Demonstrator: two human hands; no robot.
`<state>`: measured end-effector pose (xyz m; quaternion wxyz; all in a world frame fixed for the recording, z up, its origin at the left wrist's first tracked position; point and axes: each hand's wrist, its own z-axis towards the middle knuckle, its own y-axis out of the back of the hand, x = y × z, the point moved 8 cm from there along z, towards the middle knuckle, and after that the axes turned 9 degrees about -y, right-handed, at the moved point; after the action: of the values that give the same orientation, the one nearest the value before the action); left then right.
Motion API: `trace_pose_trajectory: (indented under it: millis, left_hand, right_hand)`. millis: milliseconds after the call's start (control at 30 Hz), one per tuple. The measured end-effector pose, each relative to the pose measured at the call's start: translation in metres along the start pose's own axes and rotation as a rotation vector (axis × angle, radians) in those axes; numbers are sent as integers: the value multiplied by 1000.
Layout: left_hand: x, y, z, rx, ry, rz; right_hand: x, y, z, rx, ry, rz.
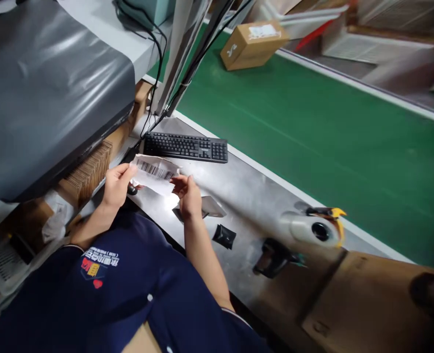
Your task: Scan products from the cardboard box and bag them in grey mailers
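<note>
Between my two hands stretches a white paper slip (154, 172) printed with a barcode, held above the metal table. My left hand (117, 184) pinches its left end between thumb and fingers. The right end sits in my right hand (189, 196), whose fingers are curled under the paper. Beyond the slip lies a black keyboard (187, 147). Just right of my right hand are a flat grey piece (214, 207), partly covered, and a small black packet (224, 236). A dark rounded object, perhaps a mouse, shows partly beneath my left hand.
On the table's right side are a tape roll with a yellow-handled dispenser (320, 230), a black device (272, 257), blurred, and a cardboard box (374, 299). Stacked cardboard (86, 171) fills the shelf at left under grey sheeting (55, 93). Another carton (253, 45) rests on the green floor.
</note>
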<state>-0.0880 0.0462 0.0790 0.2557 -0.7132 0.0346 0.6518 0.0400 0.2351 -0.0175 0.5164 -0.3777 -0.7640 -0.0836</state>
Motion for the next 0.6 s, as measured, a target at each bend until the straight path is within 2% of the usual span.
trace_pose_trajectory:
  millis: [133,200,300,367,433,500,600]
  left_hand:
    - [11,-24,-1,129,424,-366]
    - [12,-34,-3,165,539,-464]
    - [16,-48,-3,206,619,-540]
    - [20,-57,-5,252,617,-544]
    - [25,-57,-11,284,575,-487]
    - [32,-44,-13,259,474,-348]
    - [39,-7,2,133,243,-61]
  right_hand:
    - [-20,-11,7,46,-69,-7]
    - [-35,-19,14,66,-74,-64]
    - [-53,-28,22,55,31,-270]
    - [-64,-29,21,33,90,-403]
    - [-75,-23,16,4,88,-462]
    - [-81,-12,11,-47,69,-464]
    - [-79,10,12,-149,55,-375]
